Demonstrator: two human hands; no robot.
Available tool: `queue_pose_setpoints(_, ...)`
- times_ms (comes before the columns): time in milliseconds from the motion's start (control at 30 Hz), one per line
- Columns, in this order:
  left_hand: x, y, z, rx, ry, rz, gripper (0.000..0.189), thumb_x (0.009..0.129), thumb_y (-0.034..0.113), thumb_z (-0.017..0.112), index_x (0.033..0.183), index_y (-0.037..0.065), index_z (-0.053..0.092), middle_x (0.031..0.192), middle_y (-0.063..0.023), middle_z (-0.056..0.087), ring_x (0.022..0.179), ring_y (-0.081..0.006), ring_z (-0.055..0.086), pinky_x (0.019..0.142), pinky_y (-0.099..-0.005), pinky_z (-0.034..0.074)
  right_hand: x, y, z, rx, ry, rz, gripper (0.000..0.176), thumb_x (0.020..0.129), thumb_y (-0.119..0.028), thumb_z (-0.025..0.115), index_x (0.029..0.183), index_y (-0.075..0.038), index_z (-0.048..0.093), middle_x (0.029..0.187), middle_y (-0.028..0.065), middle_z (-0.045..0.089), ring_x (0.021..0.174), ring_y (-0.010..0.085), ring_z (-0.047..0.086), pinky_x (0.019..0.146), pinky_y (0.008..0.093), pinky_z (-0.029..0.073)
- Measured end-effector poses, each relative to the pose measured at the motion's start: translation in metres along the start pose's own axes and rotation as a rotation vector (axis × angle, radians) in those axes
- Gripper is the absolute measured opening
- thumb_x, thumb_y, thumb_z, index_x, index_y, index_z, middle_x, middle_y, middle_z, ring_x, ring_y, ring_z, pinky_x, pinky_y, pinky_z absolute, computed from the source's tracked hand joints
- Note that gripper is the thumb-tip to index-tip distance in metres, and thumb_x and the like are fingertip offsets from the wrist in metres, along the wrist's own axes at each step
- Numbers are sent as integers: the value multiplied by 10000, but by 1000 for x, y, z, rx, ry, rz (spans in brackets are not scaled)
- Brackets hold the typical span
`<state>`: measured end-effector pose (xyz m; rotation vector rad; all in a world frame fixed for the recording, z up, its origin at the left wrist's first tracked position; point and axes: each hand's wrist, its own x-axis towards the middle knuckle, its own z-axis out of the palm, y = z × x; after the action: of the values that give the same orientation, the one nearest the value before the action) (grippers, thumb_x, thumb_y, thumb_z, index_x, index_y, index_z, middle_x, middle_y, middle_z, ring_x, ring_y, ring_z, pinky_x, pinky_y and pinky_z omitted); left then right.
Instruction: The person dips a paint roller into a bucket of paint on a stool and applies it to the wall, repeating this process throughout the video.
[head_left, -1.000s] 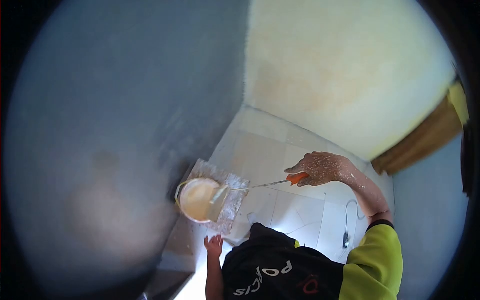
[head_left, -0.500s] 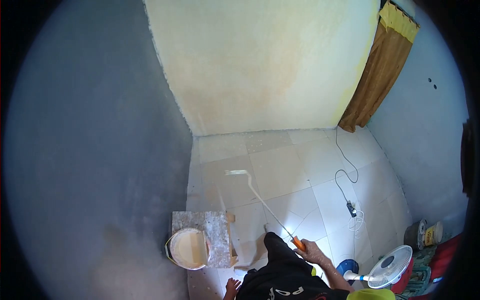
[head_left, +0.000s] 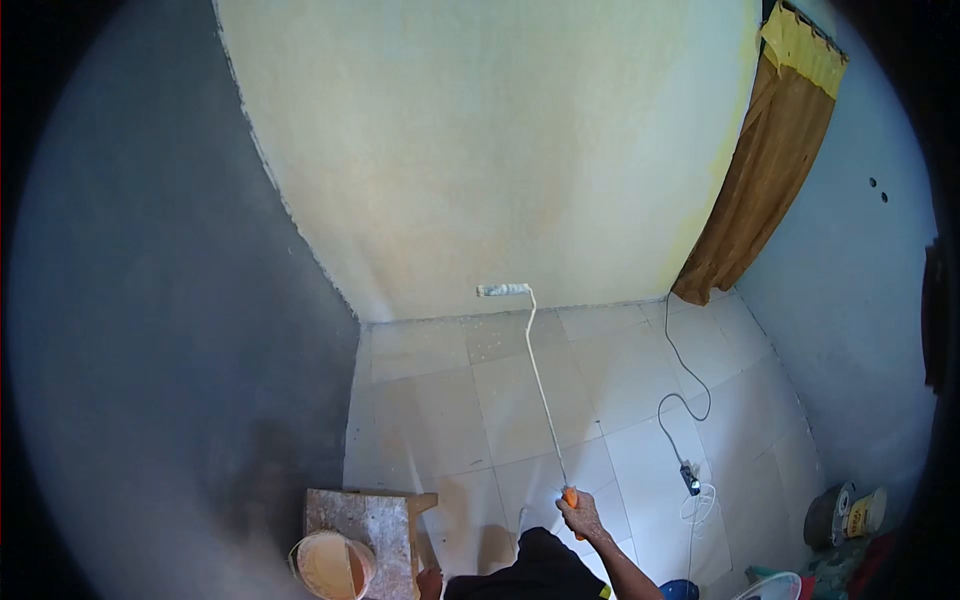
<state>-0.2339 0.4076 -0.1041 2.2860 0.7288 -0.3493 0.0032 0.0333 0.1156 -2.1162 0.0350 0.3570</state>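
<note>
My right hand is closed around the orange handle of a paint roller. The long thin frame reaches forward from my fist, and its whitish roller sleeve overlaps the foot of the cream wall. My left hand hangs low at the bottom edge, beside the wooden stool, holding nothing; its fingers show only in part. On the paint-spattered stool stands a bucket of cream paint, with a flat board-like piece across its inside.
A dark grey wall rises at left. A brown curtain hangs at the right corner. A cable with a power socket lies on the tiled floor. Tubs and a partly seen fan stand at lower right.
The roller has swung up and forward from over the floor tiles to the wall's foot. My view has tilted up, so stool, bucket and fan sit lower. My left hand is nearer the stool.
</note>
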Motion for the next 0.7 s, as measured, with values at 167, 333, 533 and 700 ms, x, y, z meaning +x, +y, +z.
queue_pose_setpoints(167,35,135,-30,-337,136,-66,346,747,161,579,1041,-21,558,973,-145,622,863,-201,610,753,-311,477,82,-34,-17,220,-57,170,261,789,-264,621,855,-35,515,542,22,486,416,97,465,376,263,389)
queue_pose_setpoints(333,76,187,-58,-485,196,-20,379,765,109,560,1124,-7,515,1095,-144,581,925,-218,592,816,-303,455,165,-27,4,294,-115,108,257,802,-281,612,791,-54,492,518,3,464,422,89,461,373,248,373)
queue_pose_setpoints(533,178,191,-76,-617,299,-103,397,804,108,520,1176,-21,466,1130,-156,553,1003,-223,556,860,-304,428,248,-52,53,12,-60,-140,306,801,-319,620,715,-58,485,519,-10,456,419,79,427,399,263,367)
queue_pose_setpoints(700,291,195,-107,-585,155,-217,444,819,171,542,1210,-6,428,1187,-145,504,1083,-216,493,911,-325,384,330,-106,103,248,-74,109,331,817,-350,596,699,-62,482,489,-18,431,401,75,406,378,243,340)
